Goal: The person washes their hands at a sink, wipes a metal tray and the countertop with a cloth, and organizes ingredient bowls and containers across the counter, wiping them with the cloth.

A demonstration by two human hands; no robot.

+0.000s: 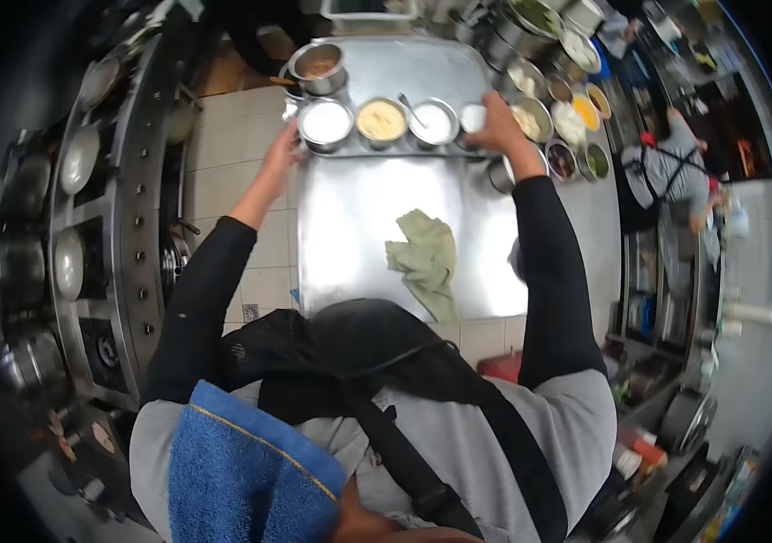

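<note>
A metal tray (395,77) lies at the far part of the steel table, bearing several metal containers. My left hand (283,158) grips its near left corner, beside a container of white powder (325,123). On the opposite side my right hand (498,125) is closed around the tray's right edge, against a small container with white contents (473,118); its fingertips are partly hidden. Between the hands stand a container of yellowish crumbly food (381,120) and one of white contents (431,123) with a spoon in it. Behind the white powder is a deeper pot (317,69) with brown contents.
A crumpled green cloth (424,258) lies on the steel table (341,226) nearer my body. Several ingredient containers (560,158) crowd the right side. A stove (119,226) runs along the left across the tiled floor. At the far right another person (667,172) works at a counter.
</note>
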